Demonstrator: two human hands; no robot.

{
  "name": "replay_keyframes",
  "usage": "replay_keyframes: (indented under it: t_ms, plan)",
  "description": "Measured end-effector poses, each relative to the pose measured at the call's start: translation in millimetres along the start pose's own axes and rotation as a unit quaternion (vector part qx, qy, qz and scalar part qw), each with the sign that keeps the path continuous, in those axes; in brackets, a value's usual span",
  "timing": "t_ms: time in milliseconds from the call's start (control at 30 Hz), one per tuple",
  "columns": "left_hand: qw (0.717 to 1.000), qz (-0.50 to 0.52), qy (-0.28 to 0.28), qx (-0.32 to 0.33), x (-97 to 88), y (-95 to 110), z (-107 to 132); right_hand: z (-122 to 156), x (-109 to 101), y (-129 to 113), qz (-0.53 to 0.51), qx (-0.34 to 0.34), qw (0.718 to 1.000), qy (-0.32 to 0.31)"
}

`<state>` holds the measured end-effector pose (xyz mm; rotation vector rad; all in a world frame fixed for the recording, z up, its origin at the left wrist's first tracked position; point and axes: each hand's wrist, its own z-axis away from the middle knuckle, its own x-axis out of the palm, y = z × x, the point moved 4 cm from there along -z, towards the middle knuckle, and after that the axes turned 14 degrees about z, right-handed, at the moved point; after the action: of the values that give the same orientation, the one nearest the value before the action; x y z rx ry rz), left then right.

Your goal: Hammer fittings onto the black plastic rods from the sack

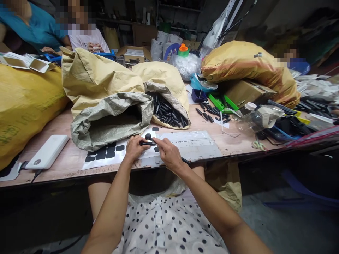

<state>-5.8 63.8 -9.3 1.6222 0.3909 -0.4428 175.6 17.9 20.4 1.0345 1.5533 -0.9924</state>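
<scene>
Just above the table's front edge, my left hand (pixel 135 148) is closed around a small black part with a round end (pixel 148 136). My right hand (pixel 168 151) meets it from the other side, with thumb and forefinger pinched at the same part. The fingers hide much of it. A black rod (pixel 185 161) sticks out below my right wrist; its other end is hidden. Under my hands lie a white sheet with black rounded stickers (pixel 110 152) and a grey flat board (pixel 196 143). Beyond them, an open sack (pixel 113 100) faces me, its inside dark.
Another sack (pixel 165 76) spills black cylindrical parts (pixel 169 113). A white power bank (pixel 48 151) with cables lies left, beside a yellow sack (pixel 29 109). Rightward are a green tray (pixel 223 103), a clear plastic jug (pixel 258 118) and scissors (pixel 259 145). Co-workers sit across the table.
</scene>
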Motion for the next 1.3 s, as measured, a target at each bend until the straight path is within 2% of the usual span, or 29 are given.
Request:
replay_keyframes:
  t_ms: [133,233,367,600,867,1000,1100,1167,1233,1300]
  plan:
    - [1.0,0.002,0.005,-0.012,0.8,1,1,7,5,5,0.002,0.005,1.0,-0.02]
    - [1.0,0.001,0.005,-0.011,0.9,0,1,4,9,9,0.003,0.016,1.0,0.017]
    - [1.0,-0.008,0.002,-0.005,1.1,-1,1,-19,10,23,0.017,0.046,0.997,0.055]
    - [0.999,-0.034,-0.007,0.011,1.9,2,2,-63,21,54,0.074,0.077,0.994,0.015]
    - [0.999,-0.023,-0.022,0.03,-1.9,1,3,-65,29,53,0.087,0.091,0.992,0.026]
    - [0.999,0.033,-0.014,0.027,-7.1,6,6,-66,28,51,0.096,0.099,0.99,0.022]
    - [0.987,0.162,-0.013,0.001,-12.1,13,23,-67,29,50,0.103,0.099,0.989,0.026]
    - [0.959,0.274,-0.065,-0.028,-9.6,18,43,-68,30,50,0.106,0.095,0.989,0.034]
    - [0.915,0.349,-0.187,-0.075,2.5,21,69,-68,32,50,0.11,0.094,0.989,0.04]
    - [0.865,0.361,-0.325,-0.124,21.3,17,96,-68,34,50,0.112,0.095,0.988,0.041]
